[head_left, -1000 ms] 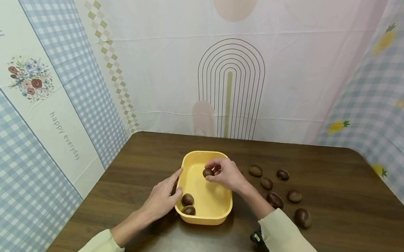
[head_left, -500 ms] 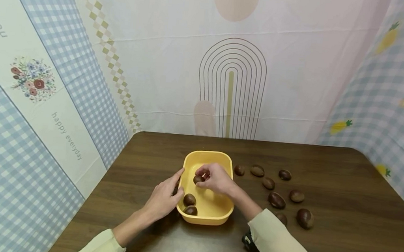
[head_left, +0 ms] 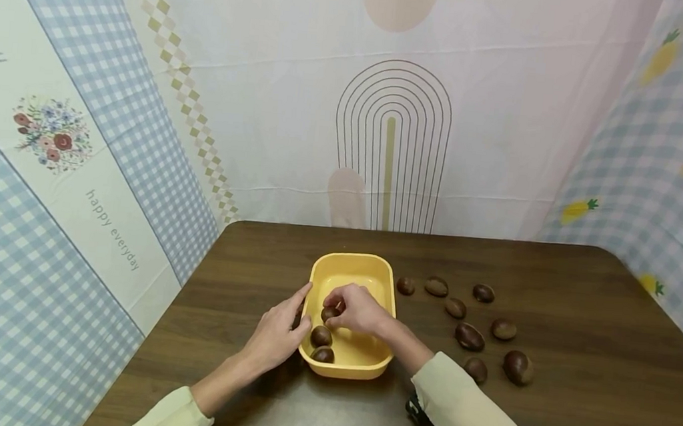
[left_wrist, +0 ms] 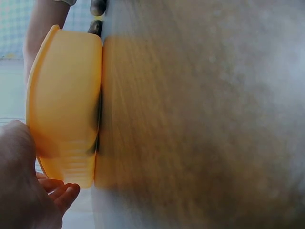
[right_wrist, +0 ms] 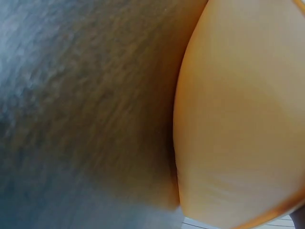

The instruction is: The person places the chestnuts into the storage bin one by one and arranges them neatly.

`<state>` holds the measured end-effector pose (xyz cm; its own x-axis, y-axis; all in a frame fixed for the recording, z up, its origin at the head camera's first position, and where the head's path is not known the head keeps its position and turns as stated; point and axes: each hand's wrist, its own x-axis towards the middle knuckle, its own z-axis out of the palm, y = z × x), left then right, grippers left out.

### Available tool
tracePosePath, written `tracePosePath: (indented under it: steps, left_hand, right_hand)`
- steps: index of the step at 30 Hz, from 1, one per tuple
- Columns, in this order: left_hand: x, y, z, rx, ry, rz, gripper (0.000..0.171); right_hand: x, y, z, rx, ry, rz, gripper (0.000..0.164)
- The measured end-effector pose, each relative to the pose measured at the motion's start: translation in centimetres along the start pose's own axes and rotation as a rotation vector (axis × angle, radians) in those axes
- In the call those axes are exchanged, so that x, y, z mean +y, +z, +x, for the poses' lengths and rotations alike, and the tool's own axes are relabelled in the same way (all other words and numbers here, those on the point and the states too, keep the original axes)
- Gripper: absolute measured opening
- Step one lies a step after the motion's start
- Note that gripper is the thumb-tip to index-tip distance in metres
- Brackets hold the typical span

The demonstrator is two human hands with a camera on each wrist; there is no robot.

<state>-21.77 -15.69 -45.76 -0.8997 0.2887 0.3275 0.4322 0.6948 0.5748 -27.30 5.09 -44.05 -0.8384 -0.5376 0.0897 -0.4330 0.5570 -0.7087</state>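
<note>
A yellow plastic tub (head_left: 346, 372) stands on the table, with two glossy brown chestnuts, one of them the chestnut (head_left: 321, 336), in its near left corner. My left hand (head_left: 276, 331) grips the tub's left side, thumb at the rim and fingers against the outer wall. In the left wrist view those fingers (left_wrist: 62, 193) curl by the tub's end wall. Inside the tub, my right hand (head_left: 360, 311) pinches another chestnut (head_left: 330, 314) between thumb and fingers, just beyond the two lying there. The right wrist view mostly shows the tub's outer wall (right_wrist: 238, 114).
Several loose chestnuts lie on the brown wooden table (head_left: 580, 312) to the right of the tub, among them a large one (head_left: 518, 368) with a pale end. A printed cloth (head_left: 491, 151) hangs behind the table's far edge.
My right hand has moved left and nearer to me inside the tub, bringing the pinched chestnut close to the other two. The left hand keeps its place on the tub.
</note>
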Motion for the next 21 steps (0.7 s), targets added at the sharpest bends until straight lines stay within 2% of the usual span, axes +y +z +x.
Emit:
tracePosePath:
  steps: [6, 21]
  left_hand:
    - [0.0, 0.0, 0.0, -0.003, -0.002, 0.003, 0.064]
    - [0.0, 0.0, -0.1, -0.002, -0.011, 0.010, 0.064]
  right_hand:
    - [0.0, 0.0, -0.2, 0.002, 0.020, 0.037, 0.024]
    - [-0.1, -1.2, -0.5, 0.089, -0.022, 0.047, 0.027]
